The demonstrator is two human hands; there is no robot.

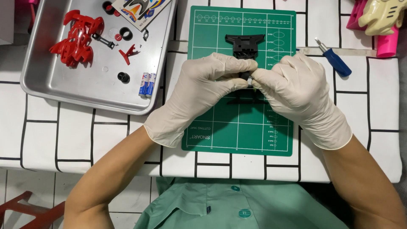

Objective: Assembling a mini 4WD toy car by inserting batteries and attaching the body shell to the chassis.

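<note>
White latex gloves on both hands, head view only. Left hand (207, 87) and right hand (296, 91) meet over the middle of the green cutting mat (220, 127), fingertips pinched together on a black plastic chassis part (242, 46). Both hands are curled tight, thumbs and forefingers closed on the part; its far end sticks out above the knuckles, the near end shows as a dark edge below them, the middle is hidden by fingers. A small grey-white bit sits right at the pinch point between the two hands, too small to identify. Mat lies on a white tablecloth (63, 135) with a black grid-line pattern. Left of the mat, touching or nearly touching its edge, is a metal tray (46, 80). In the tray: red car body shell (76, 38) at the far left, small red clip piece (129, 53) near the centre, black tyre rings (125, 33) scattered, one more black ring (123, 76) lower down, two AA batteries (147, 84) side by side near the right wall, a sticker sheet (137, 10) hanging over the far edge. Right of the mat, well apart from the hands, a blue-handled screwdriver (335, 59) lies on the cloth at an angle. Far right corner: cream and pink plastic toy parts (383, 21), cut off by the frame. Green buttoned shirt (237, 203) at the bottom edge.
</note>
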